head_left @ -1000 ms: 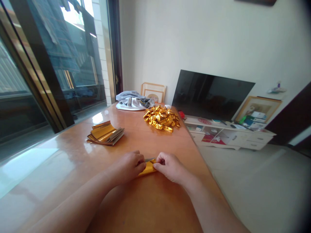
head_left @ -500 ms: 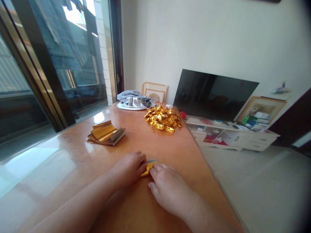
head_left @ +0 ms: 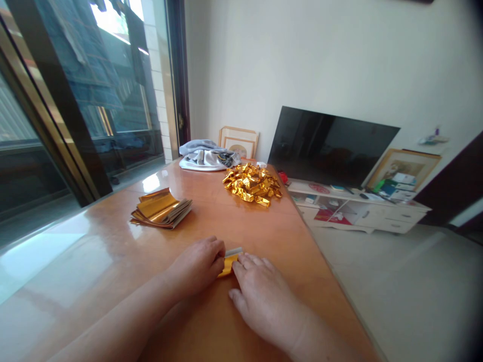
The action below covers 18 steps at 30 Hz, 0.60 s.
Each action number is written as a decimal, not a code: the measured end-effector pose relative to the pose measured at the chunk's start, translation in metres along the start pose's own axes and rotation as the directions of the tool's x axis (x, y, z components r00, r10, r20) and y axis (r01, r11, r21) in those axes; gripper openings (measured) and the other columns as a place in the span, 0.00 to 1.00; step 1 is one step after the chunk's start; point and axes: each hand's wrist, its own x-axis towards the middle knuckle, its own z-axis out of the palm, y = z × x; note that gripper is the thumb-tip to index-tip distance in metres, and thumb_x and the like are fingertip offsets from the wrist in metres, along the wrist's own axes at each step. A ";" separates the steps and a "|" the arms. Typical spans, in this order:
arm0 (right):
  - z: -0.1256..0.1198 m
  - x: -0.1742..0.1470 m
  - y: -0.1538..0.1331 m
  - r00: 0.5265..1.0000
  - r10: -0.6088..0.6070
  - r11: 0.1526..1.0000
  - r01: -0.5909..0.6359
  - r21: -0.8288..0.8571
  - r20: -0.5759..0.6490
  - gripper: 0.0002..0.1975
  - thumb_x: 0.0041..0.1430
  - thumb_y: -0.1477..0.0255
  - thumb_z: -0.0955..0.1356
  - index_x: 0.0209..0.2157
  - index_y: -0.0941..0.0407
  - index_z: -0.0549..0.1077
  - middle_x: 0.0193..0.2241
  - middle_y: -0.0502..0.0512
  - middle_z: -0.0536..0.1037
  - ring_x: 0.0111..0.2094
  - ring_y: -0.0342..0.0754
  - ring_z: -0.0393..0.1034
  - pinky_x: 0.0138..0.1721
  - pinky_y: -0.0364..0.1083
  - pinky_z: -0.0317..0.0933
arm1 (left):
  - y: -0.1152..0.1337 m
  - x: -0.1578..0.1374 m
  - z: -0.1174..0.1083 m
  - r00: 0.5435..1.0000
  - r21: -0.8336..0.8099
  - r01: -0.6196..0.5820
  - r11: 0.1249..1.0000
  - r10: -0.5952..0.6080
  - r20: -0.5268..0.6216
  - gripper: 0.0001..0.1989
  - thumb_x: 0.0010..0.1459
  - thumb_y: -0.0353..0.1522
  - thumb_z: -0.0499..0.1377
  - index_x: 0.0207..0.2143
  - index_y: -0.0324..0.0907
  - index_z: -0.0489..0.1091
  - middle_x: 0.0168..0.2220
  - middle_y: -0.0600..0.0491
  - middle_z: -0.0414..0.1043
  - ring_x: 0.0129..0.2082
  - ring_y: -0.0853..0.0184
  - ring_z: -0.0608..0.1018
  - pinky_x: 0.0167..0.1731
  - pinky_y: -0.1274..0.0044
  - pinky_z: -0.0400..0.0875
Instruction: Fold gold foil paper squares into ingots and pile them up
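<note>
Your left hand [head_left: 199,264] is curled, fingers and thumb closed on the left end of a gold foil sheet [head_left: 229,263]. Your right hand [head_left: 264,296] is spread fairly flat, palm down, its fingertips resting on the sheet's right end and its thumb held apart (how hard it presses, you can't tell from here). The sheet lies on the glossy wooden table [head_left: 226,334] between your hands, a pale grey strip showing along its far edge. Beyond your left hand sits a loose stack of gold foil sheets [head_left: 156,208]; farther off, near the table's right edge, a heap of folded gold foil pieces [head_left: 251,186]. Behind that heap, to its left, lies bundled clothing [head_left: 206,156].
</note>
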 end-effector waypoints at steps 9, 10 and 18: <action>0.002 0.002 0.002 1.000 -0.008 0.999 0.009 -0.036 0.010 0.25 0.64 0.63 0.66 0.59 0.59 0.71 0.60 0.68 0.70 0.63 0.62 0.59 0.63 0.60 0.50 | -0.001 0.000 0.001 1.000 -0.026 -0.001 1.000 0.001 -0.006 0.08 0.61 0.32 0.53 0.31 0.42 0.70 0.34 0.50 0.70 0.34 0.64 0.73 0.33 0.76 0.63; 0.002 0.002 0.003 1.000 -0.008 0.999 0.009 -0.038 0.004 0.24 0.64 0.63 0.66 0.59 0.58 0.71 0.60 0.67 0.70 0.63 0.62 0.59 0.63 0.60 0.50 | -0.001 0.000 0.000 1.000 -0.033 -0.002 0.999 0.002 -0.005 0.09 0.62 0.32 0.52 0.31 0.42 0.70 0.34 0.50 0.70 0.34 0.64 0.73 0.34 0.76 0.64; 0.002 0.002 0.003 1.000 0.006 0.999 -0.006 -0.049 -0.009 0.22 0.63 0.62 0.67 0.56 0.57 0.73 0.58 0.65 0.72 0.61 0.62 0.61 0.62 0.59 0.51 | -0.005 -0.002 -0.002 0.999 -0.054 -0.016 0.998 0.017 0.031 0.06 0.56 0.29 0.53 0.34 0.43 0.70 0.36 0.50 0.70 0.36 0.63 0.73 0.36 0.75 0.65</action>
